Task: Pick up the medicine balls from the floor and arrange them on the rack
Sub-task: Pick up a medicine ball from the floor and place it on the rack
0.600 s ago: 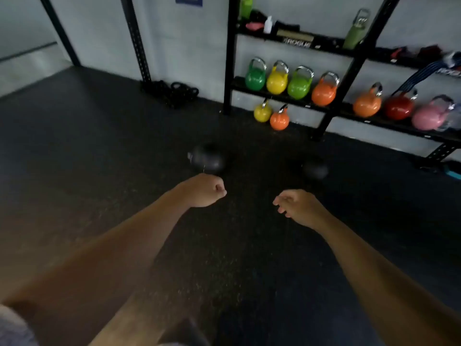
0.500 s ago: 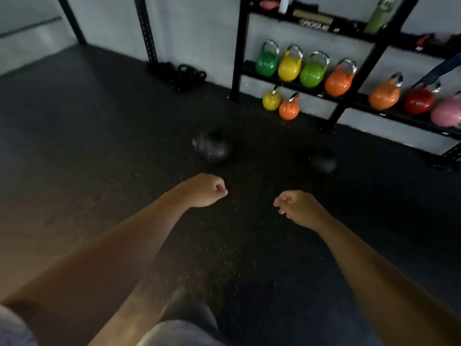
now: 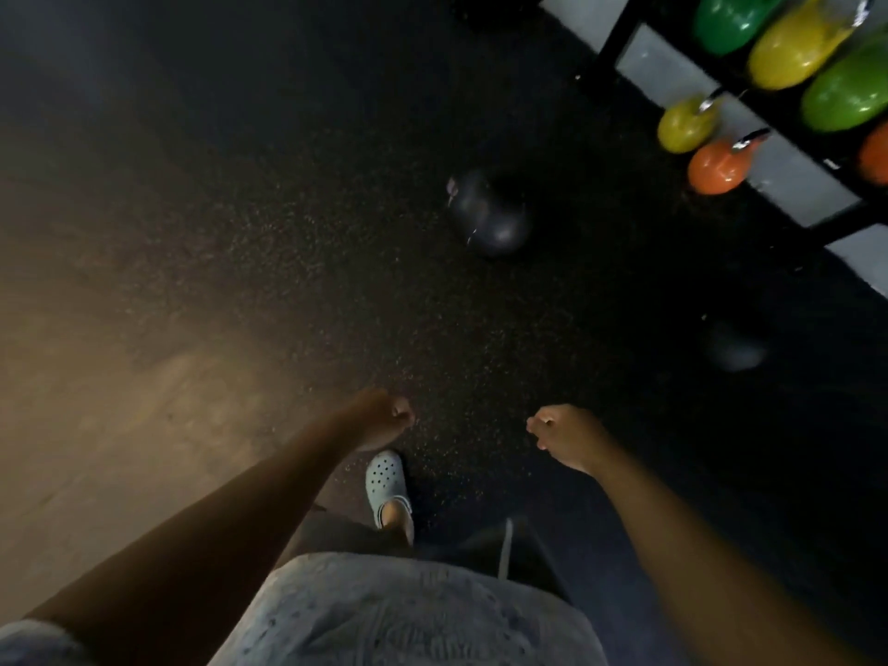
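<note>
Two dark medicine balls lie on the black rubber floor. The larger medicine ball (image 3: pixel 487 213) sits ahead of me, well beyond both hands. A smaller medicine ball (image 3: pixel 735 346), blurred and dim, lies further right. The black rack (image 3: pixel 620 38) stands at the upper right. My left hand (image 3: pixel 382 418) is a loose fist holding nothing. My right hand (image 3: pixel 564 437) is also curled shut and holds nothing. Both hover above the floor, apart from the balls.
Coloured kettlebells hang on the rack: green (image 3: pixel 730 19), yellow (image 3: pixel 793 45), a light green one (image 3: pixel 848 91). A small yellow kettlebell (image 3: pixel 682 127) and an orange one (image 3: pixel 716 165) sit below. My foot in a pale clog (image 3: pixel 387 487) steps forward.
The view has tipped down and moved closer to the rack and balls. My clog and shirt came into view. Both fists stay closed and held out in front.
</note>
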Available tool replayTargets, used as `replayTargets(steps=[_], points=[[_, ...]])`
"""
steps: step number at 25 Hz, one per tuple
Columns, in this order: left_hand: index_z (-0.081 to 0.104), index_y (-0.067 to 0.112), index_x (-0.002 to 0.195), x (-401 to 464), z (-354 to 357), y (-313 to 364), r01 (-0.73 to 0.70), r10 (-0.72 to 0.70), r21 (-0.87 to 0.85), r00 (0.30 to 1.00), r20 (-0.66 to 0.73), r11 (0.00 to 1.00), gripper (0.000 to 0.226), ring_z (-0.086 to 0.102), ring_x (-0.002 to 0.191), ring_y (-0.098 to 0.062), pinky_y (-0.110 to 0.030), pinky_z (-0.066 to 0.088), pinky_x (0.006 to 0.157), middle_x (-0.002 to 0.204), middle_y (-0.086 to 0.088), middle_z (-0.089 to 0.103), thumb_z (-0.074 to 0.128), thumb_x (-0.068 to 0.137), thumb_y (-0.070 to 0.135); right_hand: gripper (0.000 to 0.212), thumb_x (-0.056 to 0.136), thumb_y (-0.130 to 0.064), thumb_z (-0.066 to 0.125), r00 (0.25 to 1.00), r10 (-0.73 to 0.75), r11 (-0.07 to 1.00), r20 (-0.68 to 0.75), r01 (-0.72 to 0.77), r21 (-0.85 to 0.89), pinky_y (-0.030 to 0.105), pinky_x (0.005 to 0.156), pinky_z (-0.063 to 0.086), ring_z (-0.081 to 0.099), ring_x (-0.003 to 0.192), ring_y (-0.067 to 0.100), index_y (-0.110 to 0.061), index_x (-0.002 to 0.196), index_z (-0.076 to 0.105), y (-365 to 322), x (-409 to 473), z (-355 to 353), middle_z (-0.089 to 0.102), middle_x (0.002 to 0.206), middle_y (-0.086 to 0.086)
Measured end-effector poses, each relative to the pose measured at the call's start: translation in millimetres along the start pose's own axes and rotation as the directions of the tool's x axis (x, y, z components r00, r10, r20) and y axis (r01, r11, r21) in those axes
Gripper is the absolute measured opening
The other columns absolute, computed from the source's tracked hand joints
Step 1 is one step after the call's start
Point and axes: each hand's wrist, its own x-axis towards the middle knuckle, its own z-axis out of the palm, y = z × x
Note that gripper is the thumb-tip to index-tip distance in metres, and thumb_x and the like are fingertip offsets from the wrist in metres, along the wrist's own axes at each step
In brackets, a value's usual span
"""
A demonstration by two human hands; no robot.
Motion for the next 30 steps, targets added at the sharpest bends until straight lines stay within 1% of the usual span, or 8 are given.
replayTargets(steps=[2, 6, 11, 14, 17, 20, 25, 30], points=[[0.067, 0.021, 0.131, 20.3, -11.6, 7.2, 0.065, -0.065, -0.058, 0.998, -0.011, 0.996, 0.032, 0.064, 0.113, -0.019, -0.036, 0.048, 0.096, 0.131, -0.008, 0.071, 0.048, 0.109, 0.034, 0.038, 0.108, -0.032, 0.052, 0.999, -0.020, 1.000, 0.032, 0.020, -0.010, 0.050, 0.095, 0.056, 0.071, 0.104, 0.036, -0.002, 0.108, 0.074, -13.6, 31.1, -20.2, 0.073, 0.106, 0.022], [0.060, 0.015, 0.144, 73.9, -46.5, 34.8, 0.215, -0.213, -0.049, 0.976, 0.039, 0.975, 0.039, 0.059, 0.134, -0.026, -0.034, 0.045, 0.104, 0.148, -0.012, 0.061, 0.047, 0.110, 0.029, 0.034, 0.109, -0.029, 0.050, 0.995, -0.027, 0.998, 0.095, 0.031, -0.050, 0.039, 0.095, 0.052, 0.068, 0.116, 0.029, -0.009, 0.128, 0.069, -34.5, 97.6, -78.8, 0.071, 0.125, 0.016], [0.062, 0.017, 0.141, 148.9, -110.4, 88.8, 0.370, -0.379, -0.147, 0.925, -0.035, 0.917, 0.036, 0.063, 0.126, -0.022, -0.032, 0.046, 0.100, 0.143, -0.010, 0.065, 0.052, 0.108, 0.029, 0.035, 0.109, -0.028, 0.049, 0.981, -0.109, 0.989, 0.159, 0.123, -0.083, 0.038, 0.087, 0.053, 0.069, 0.101, 0.027, -0.003, 0.110, 0.072, -50.3, 196.1, -174.1, 0.073, 0.112, 0.019], [0.061, 0.017, 0.141, 197.4, -147.9, 130.1, 0.380, -0.396, -0.205, 0.918, -0.041, 0.902, 0.035, 0.060, 0.120, -0.018, -0.032, 0.045, 0.096, 0.144, -0.010, 0.063, 0.053, 0.108, 0.025, 0.034, 0.107, -0.031, 0.049, 0.971, -0.158, 0.962, 0.181, 0.193, -0.195, 0.032, 0.066, 0.046, 0.061, 0.078, 0.019, -0.011, 0.085, 0.066, -73.5, 251.4, -234.3, 0.068, 0.090, 0.011], [0.058, 0.019, 0.146, 245.4, -179.3, 158.6, 0.343, -0.356, -0.214, 0.934, -0.024, 0.915, 0.040, 0.059, 0.134, -0.026, -0.041, 0.046, 0.112, 0.148, -0.010, 0.061, 0.051, 0.108, 0.030, 0.039, 0.107, -0.033, 0.048, 0.962, -0.186, 0.909, 0.202, 0.246, -0.338, 0.032, 0.064, 0.041, 0.056, 0.072, 0.018, -0.018, 0.072, 0.054, -102.1, 304.1, -280.4, 0.057, 0.077, 0.002], [0.055, 0.018, 0.149, 309.7, -217.5, 172.7, 0.353, -0.375, -0.321, 0.927, -0.008, 0.879, 0.045, 0.061, 0.132, -0.029, -0.044, 0.049, 0.111, 0.147, -0.012, 0.062, 0.052, 0.106, 0.029, 0.038, 0.107, -0.032, 0.048, 0.958, -0.201, 0.861, 0.203, 0.272, -0.430, 0.033, 0.068, 0.043, 0.058, 0.075, 0.022, -0.020, 0.071, 0.051, -135.5, 364.0, -323.4, 0.057, 0.079, 0.003], [0.055, 0.011, 0.148, 425.4, -290.3, 166.2, 0.365, -0.404, -0.346, 0.913, -0.047, 0.864, 0.048, 0.058, 0.136, -0.037, -0.044, 0.048, 0.111, 0.150, -0.019, 0.059, 0.058, 0.102, 0.024, 0.028, 0.108, -0.030, 0.044, 0.963, -0.225, 0.815, 0.147, 0.268, -0.514, 0.034, 0.069, 0.039, 0.056, 0.078, 0.025, -0.014, 0.091, 0.060, -182.9, 474.8, -382.3, 0.062, 0.099, 0.011], [0.063, 0.006, 0.130, 566.7, -326.2, 152.4, 0.398, -0.528, -0.550, 0.844, -0.095, 0.734, 0.038, 0.062, 0.126, -0.040, -0.040, 0.049, 0.094, 0.139, -0.020, 0.064, 0.054, 0.100, 0.028, 0.040, 0.109, -0.034, 0.044, 0.963, -0.241, 0.801, 0.123, 0.269, -0.534, 0.043, 0.088, 0.048, 0.059, 0.121, 0.039, -0.012, 0.140, 0.056, -191.2, 633.2, -400.0, 0.056, 0.139, 0.018]])
